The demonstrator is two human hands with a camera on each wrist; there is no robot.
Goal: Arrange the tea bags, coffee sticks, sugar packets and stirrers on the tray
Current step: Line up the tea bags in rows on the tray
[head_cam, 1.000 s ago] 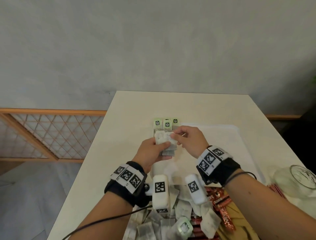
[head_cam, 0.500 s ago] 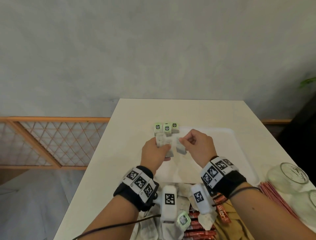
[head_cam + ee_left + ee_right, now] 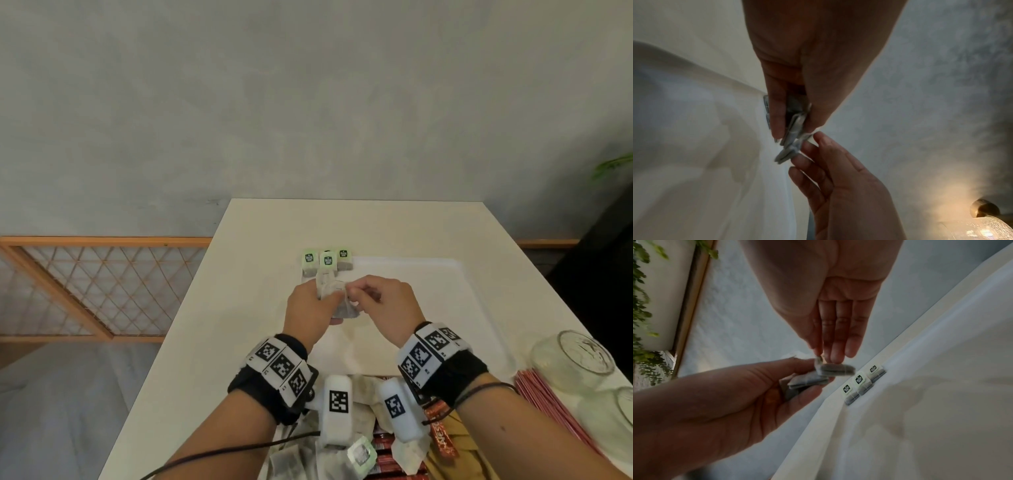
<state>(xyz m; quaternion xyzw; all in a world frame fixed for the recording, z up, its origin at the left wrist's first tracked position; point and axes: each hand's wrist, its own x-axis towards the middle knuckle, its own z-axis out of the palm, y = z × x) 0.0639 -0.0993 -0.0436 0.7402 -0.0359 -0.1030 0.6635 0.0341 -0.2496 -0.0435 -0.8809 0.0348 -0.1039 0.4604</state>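
Wooden lattice railing [image 3: 85, 291] runs along the far left, beside the cream table [image 3: 219, 342] we look down on. On the table sits the white tray [image 3: 479, 308], and at its far left corner we see three tea bags [image 3: 327, 263] already laid in a row, green tags up, touching or nearly touching one another. Just in front of that row, above the tray, our left hand [image 3: 308, 311] grips a small stack of tea bags [image 3: 807, 381], thumb on one side and curled fingers on the other. Next to it our right hand [image 3: 383, 305] pinches one tea bag [image 3: 835, 369] at its top edge between thumb and forefinger, the other fingers fairly straight beside it; this bag hangs against the stack, and we cannot tell whether it is free of it. At the near edge of the table lies a loose pile of tea bags [image 3: 363, 411], with red coffee sticks [image 3: 442, 435] just to its right. Further right we find a bundle of red stirrers [image 3: 548, 404], and beside them a clear glass jar [image 3: 579, 356] lying on its side.
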